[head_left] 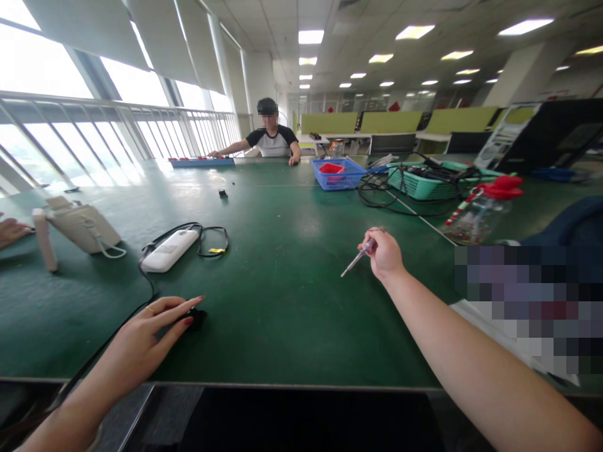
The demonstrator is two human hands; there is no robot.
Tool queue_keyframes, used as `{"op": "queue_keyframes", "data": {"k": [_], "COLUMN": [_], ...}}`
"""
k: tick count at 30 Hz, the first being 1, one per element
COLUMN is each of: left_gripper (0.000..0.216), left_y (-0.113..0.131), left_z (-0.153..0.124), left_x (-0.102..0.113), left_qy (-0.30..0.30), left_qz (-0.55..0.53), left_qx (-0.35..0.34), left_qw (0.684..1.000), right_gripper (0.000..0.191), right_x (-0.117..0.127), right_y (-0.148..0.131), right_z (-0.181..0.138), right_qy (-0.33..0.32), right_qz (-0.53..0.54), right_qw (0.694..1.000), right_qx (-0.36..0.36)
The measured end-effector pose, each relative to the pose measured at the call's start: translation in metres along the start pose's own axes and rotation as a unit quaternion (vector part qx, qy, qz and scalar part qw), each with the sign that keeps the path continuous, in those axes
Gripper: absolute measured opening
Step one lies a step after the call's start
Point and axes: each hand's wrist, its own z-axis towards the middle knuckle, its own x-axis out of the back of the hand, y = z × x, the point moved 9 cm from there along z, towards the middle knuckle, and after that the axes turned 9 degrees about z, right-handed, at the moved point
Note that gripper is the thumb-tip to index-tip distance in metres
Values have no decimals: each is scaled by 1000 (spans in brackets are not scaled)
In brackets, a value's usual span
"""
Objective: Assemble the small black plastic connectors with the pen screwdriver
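My left hand [153,329] rests near the table's front edge, thumb and fingers closed on a small black object [198,319]. Most of that object is hidden under the fingers, so its kind does not show. Farther right, my right hand [384,251] is raised over the green table [282,339] and grips a thin screwdriver [358,256] with a translucent handle. The tip of the screwdriver points down and to the left, apart from the black object.
Beyond my left hand lie a white power strip [172,250] with a black cable and a beige device [85,226]. A blue basket [336,179], a green basket [419,185] of cables and a red-lidded bottle [483,213] stand right. A person [273,141] sits opposite; another person's hand [13,231] shows left.
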Motion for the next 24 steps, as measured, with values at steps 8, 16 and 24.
{"op": "queue_keyframes", "data": {"k": [8,16,24], "left_gripper": [44,48,47], "left_y": [-16,-49,-19], "left_z": [0,0,-3], "left_x": [2,-21,18], "left_qy": [10,-28,59], "left_qz": [5,43,21], "left_qx": [14,11,42], "left_qw": [1000,999,997], "right_gripper": [16,15,15], "right_x": [-1,-2,0], "right_y": [0,0,0], "right_z": [0,0,0], "right_qy": [1,-3,3], "right_qz": [-2,0,-2], "right_qw": [1000,1000,1000], "right_qx": [-6,-4,-5]}}
